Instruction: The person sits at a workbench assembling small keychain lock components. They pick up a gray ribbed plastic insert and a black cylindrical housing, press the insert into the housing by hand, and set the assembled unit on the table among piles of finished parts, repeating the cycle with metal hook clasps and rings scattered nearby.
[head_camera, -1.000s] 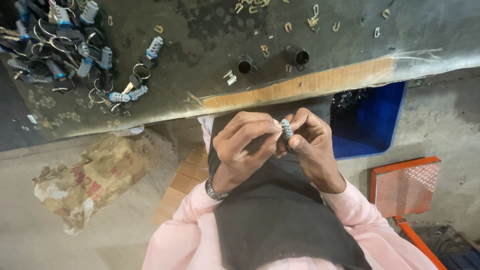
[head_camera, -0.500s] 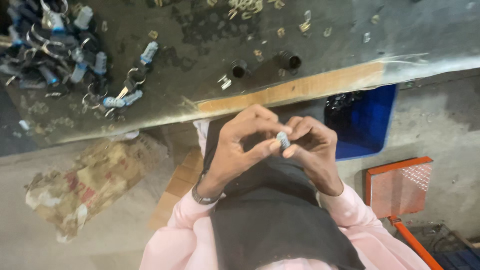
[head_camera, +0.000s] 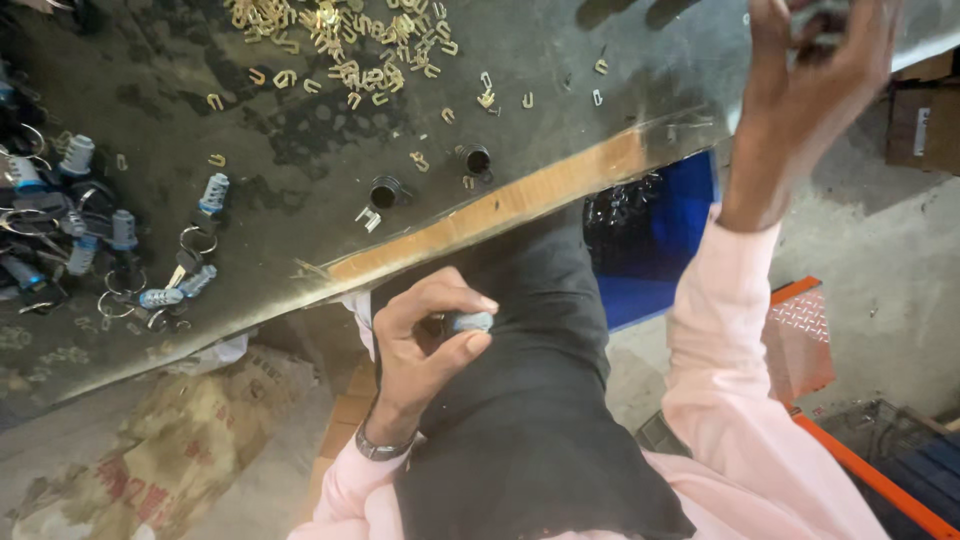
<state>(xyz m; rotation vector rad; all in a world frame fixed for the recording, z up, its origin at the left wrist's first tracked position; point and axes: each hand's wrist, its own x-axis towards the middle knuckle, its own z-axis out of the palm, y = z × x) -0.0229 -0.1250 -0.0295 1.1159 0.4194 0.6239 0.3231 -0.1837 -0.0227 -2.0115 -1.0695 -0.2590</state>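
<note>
- The right hand (head_camera: 815, 75) is raised to the far right, its fingertips cut off by the top edge of the frame; something dark shows blurred between them, but whether they are pinched on it cannot be told.
- Half a second earlier both hands met over the lap around one small part; now they are well apart, the right lifted above the worktable (head_camera: 300, 150) and the left kept low.
- The left hand (head_camera: 425, 345), with a wristband below it, sits over the dark apron (head_camera: 540, 420) just near of the table's wooden edge, thumb and forefinger clamped on a small lock cylinder (head_camera: 468, 322).
- That cylinder is short, rounded and silvery-grey, mostly hidden by the fingers.
- On the table, a scatter of brass clips (head_camera: 340, 35) lies at the far side, and a heap of cylinders with key rings (head_camera: 110, 250) at the left runs out of frame.
- A blue bin (head_camera: 665, 250) stands under the table, partly hidden by the pink sleeve (head_camera: 730, 340).
</note>
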